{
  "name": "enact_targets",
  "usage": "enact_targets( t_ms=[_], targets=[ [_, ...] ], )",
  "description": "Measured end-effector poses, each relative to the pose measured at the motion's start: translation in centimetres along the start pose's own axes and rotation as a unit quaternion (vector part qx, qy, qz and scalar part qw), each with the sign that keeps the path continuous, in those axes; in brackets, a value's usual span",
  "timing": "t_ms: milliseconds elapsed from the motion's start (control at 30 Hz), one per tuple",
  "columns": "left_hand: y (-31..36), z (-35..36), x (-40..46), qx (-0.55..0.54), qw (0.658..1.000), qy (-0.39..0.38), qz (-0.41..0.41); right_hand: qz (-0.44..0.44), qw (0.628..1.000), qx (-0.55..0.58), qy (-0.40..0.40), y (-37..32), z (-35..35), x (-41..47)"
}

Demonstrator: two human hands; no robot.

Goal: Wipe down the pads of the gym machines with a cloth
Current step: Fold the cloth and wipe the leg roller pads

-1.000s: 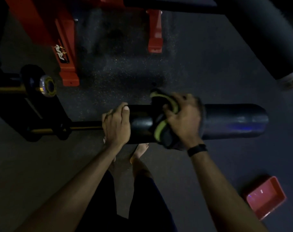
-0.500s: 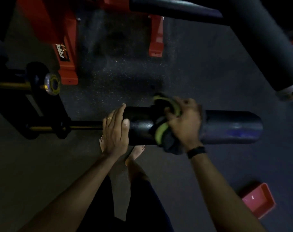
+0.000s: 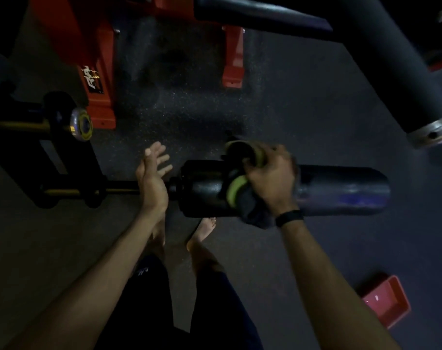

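Black foam, the roller pad juts over the floor with the right hand gripping the cloth around it, while the left hand hangs spread and empty beside its end, so the unsteadied pad may spin and smear.

Left hand lifted off the roller pad — fingers now spread, clear of it
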State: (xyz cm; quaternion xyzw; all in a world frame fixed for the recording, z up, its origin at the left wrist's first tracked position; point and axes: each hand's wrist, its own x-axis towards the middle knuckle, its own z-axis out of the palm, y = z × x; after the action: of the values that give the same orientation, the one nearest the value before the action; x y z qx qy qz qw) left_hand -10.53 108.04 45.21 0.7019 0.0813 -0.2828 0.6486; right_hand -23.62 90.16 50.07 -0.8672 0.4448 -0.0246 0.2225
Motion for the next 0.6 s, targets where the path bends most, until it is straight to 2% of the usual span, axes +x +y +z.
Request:
enact_targets(
  t_ms=[33,100,200,267,300,367,433,467,533,600],
  targets=[
    [0.0,-0.1,-0.2,-0.004,1.0,-0.006,0.0,0.057,0.998,-0.014,0.009,1.5,-0.7,0.6],
    [-0.3,-0.2,-0.2,-0.012,1.0,-0.01,0.008,0.087,0.995,-0.037,-0.01,0.7,0.0,0.8],
    [-0.5,0.1,-0.4,-0.022,1.0,0.001,-0.001,-0.017,0.997,0.005,-0.075,-6.1,3.5,-0.6],
    [-0.5,0.4,-0.3,-0.043,0.998,0.029,-0.043,-0.089,0.989,0.037,-0.114,-9.8,5.0,-2.1],
    [-0.4,0.5,0.0,-0.058,0.996,0.039,-0.062,-0.112,0.985,0.042,-0.123,-10.3,5.2,-2.2],
    [0.1,0.9,0.2,-0.042,0.995,0.037,-0.08,-0.102,0.986,0.056,-0.122,-7.6,4.3,-1.8],
    [0.8,2.1,0.3,0.051,0.995,0.0,-0.08,-0.046,0.995,0.051,-0.066,-3.2,1.9,-1.0],
    [1.1,2.8,0.0,0.136,0.987,-0.026,-0.084,-0.008,0.998,0.047,-0.035,-0.9,0.7,-0.4],
    [1.1,4.0,-0.6,0.349,0.934,-0.053,-0.055,0.049,0.998,0.027,-0.022,2.1,-1.5,0.7],
    [0.3,4.4,-1.4,0.463,0.885,-0.044,0.031,0.078,0.996,0.004,-0.043,2.2,-1.5,1.5]
  ],
)
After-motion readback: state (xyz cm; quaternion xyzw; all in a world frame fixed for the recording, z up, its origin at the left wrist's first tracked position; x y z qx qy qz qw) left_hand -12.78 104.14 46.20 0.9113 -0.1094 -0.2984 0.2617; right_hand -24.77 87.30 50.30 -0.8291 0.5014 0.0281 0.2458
